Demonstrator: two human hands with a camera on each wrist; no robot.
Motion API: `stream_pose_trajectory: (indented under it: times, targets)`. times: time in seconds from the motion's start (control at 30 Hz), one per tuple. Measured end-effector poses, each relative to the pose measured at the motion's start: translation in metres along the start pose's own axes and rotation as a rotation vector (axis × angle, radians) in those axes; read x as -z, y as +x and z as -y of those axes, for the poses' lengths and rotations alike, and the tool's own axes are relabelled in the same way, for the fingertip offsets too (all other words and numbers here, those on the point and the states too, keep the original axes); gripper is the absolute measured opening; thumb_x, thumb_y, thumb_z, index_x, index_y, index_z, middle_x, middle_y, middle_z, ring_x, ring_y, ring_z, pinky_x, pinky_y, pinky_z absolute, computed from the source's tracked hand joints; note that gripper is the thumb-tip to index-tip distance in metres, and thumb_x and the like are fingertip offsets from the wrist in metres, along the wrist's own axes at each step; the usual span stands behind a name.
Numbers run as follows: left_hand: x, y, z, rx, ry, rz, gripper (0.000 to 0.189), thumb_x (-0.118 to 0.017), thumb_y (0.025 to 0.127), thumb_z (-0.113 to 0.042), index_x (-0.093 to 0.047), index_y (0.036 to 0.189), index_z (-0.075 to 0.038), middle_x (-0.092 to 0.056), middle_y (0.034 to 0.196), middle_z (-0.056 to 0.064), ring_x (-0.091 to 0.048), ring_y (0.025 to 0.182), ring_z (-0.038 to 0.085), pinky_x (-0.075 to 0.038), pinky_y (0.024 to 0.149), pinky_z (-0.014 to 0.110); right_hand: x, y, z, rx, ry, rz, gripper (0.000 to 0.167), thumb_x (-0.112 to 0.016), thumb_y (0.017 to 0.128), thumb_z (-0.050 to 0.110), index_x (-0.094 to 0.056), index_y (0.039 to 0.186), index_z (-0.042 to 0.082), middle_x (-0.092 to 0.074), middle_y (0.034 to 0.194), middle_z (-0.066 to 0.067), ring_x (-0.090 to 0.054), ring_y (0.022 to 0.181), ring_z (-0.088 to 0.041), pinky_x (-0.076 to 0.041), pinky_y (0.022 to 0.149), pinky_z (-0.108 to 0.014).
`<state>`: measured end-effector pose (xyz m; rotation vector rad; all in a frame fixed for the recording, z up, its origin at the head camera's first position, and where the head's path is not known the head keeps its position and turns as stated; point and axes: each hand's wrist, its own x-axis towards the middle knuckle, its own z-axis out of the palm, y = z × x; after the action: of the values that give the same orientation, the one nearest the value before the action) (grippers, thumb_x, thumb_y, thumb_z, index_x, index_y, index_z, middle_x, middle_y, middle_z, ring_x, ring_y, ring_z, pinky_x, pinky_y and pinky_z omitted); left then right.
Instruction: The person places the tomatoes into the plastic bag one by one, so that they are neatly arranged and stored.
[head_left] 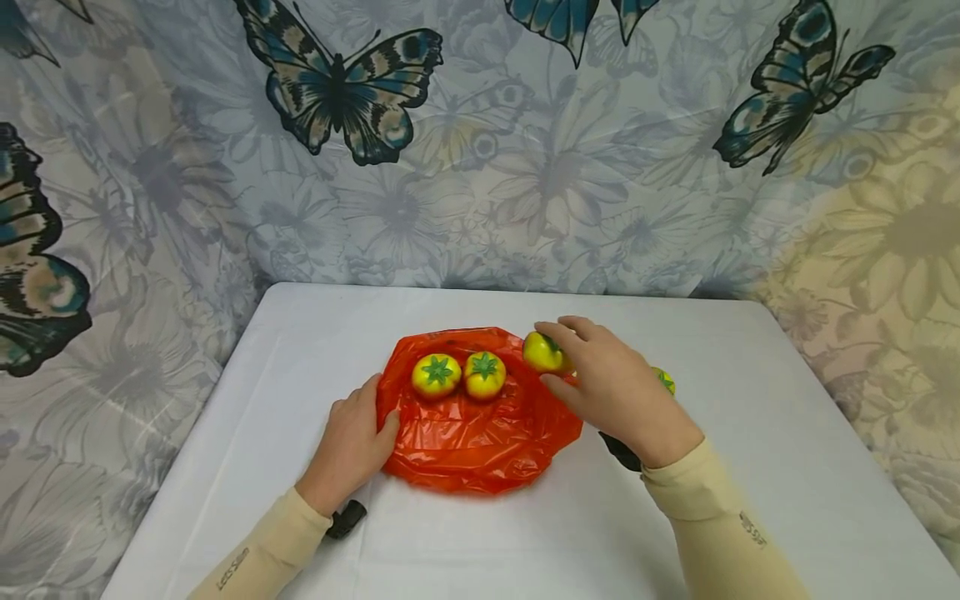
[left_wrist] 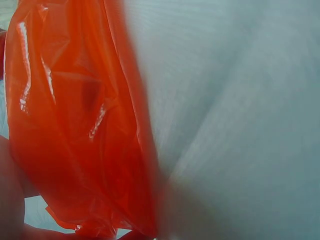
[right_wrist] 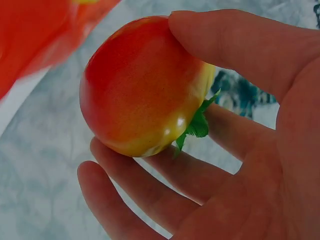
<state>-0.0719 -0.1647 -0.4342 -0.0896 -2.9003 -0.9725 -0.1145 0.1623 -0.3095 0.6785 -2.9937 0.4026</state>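
A red plastic bag (head_left: 480, 454) lies spread on the white table, with two yellow tomatoes (head_left: 437, 376) with green leafy tops side by side on it. My left hand (head_left: 351, 446) grips the bag's left edge, thumb on top; the left wrist view shows the crinkled bag (left_wrist: 80, 125) close up. Over the bag's upper right edge, my right hand (head_left: 618, 387) holds another tomato (head_left: 543, 353) between thumb and fingers. In the right wrist view this tomato (right_wrist: 140, 90) is red shading to yellow, its green leaves towards the palm.
One more tomato (head_left: 664, 381) shows partly behind the right hand, on the table to the right of the bag. The white table (head_left: 300, 333) reaches back to a cloth backdrop (head_left: 555, 192) printed with flowers and butterflies.
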Motion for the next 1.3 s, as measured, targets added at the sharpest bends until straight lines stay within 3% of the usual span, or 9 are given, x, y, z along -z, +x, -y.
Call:
stream_pose_trajectory:
  times: [0.27, 0.63, 0.77, 1.03, 1.3]
  targets:
    - [0.0, 0.003, 0.0, -0.004, -0.009, 0.008, 0.065, -0.064, 0.104, -0.017, -0.041, 0.157, 0.014, -0.064, 0.144, 0.033, -0.064, 0.128, 0.046, -0.045, 0.112, 0.06, -0.025, 0.01, 0.039, 0.068, 0.007, 0.048, 0.065, -0.085, 0.094, 0.029, -0.059, 0.153, 0.017, -0.061, 0.15, -0.014, -0.064, 0.134, -0.034, -0.063, 0.099, -0.052]
    - [-0.001, 0.004, 0.0, -0.01, 0.008, 0.002, 0.064, -0.064, 0.104, -0.017, -0.043, 0.156, 0.014, -0.066, 0.138, 0.033, -0.065, 0.122, 0.046, -0.047, 0.11, 0.06, -0.071, 0.015, 0.08, 0.245, -0.03, 0.071, 0.06, -0.085, 0.094, 0.03, -0.064, 0.149, 0.017, -0.066, 0.135, -0.011, -0.07, 0.112, -0.026, -0.066, 0.091, -0.042]
    - [-0.002, 0.003, 0.0, -0.019, 0.022, -0.008, 0.063, -0.065, 0.103, -0.016, -0.044, 0.154, 0.014, -0.068, 0.135, 0.032, -0.066, 0.119, 0.045, -0.048, 0.109, 0.059, -0.083, 0.017, 0.091, 0.253, -0.037, 0.109, 0.059, -0.083, 0.096, 0.031, -0.063, 0.15, 0.018, -0.066, 0.139, -0.012, -0.072, 0.114, -0.027, -0.066, 0.093, -0.046]
    - [-0.002, 0.002, 0.0, -0.016, 0.023, -0.009, 0.062, -0.065, 0.103, -0.016, -0.044, 0.155, 0.012, -0.069, 0.135, 0.029, -0.067, 0.119, 0.042, -0.047, 0.107, 0.057, -0.1, 0.018, 0.103, 0.275, -0.056, 0.124, 0.052, -0.082, 0.096, 0.031, -0.066, 0.144, 0.017, -0.066, 0.126, -0.008, -0.068, 0.103, -0.022, -0.066, 0.09, -0.04]
    - [0.0, 0.002, 0.002, -0.011, 0.038, -0.014, 0.063, -0.064, 0.104, -0.017, -0.044, 0.155, 0.012, -0.068, 0.137, 0.03, -0.067, 0.12, 0.042, -0.047, 0.109, 0.058, -0.106, 0.022, 0.11, 0.266, -0.061, 0.136, 0.052, -0.082, 0.096, 0.033, -0.065, 0.143, 0.018, -0.064, 0.123, -0.008, -0.066, 0.101, -0.022, -0.065, 0.091, -0.039]
